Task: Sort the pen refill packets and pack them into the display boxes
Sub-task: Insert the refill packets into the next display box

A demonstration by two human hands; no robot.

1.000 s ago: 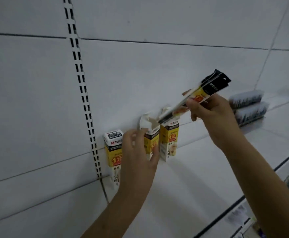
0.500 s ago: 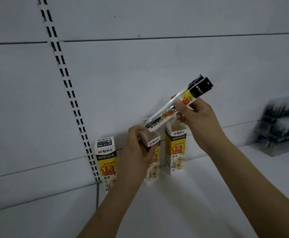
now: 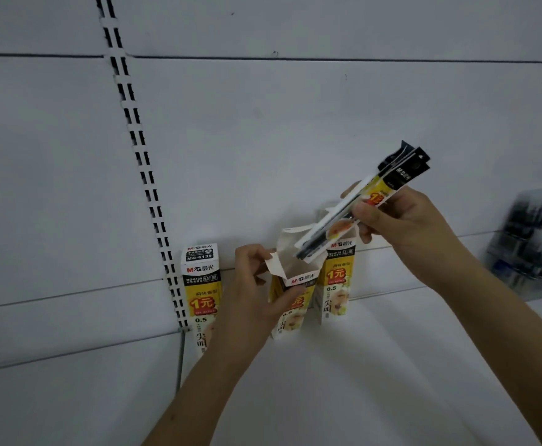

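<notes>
Now, from my head camera, my left hand [image 3: 256, 294] reaches up from six o'clock and grips the middle display box [image 3: 290, 304], thumb across its yellow front, fingers curled behind near the raised white flap [image 3: 276, 263]. That box stands open-topped on the white shelf [image 3: 359, 365], tilted slightly, just beside the right display box [image 3: 335, 284] at its three o'clock. A closed third display box [image 3: 200, 294] stands upright at nine o'clock, near the slotted shelf upright [image 3: 141, 156].

My right hand [image 3: 404, 217] comes in from four o'clock, wrist bent, pinching a bundle of pen refill packets [image 3: 359, 204] between thumb and fingers. The bundle slants, black header ends toward one o'clock, lower ends over the open mouth of the middle box; whether they touch it I cannot tell. Blurred stacked packs [image 3: 533, 239] sit at three o'clock.
</notes>
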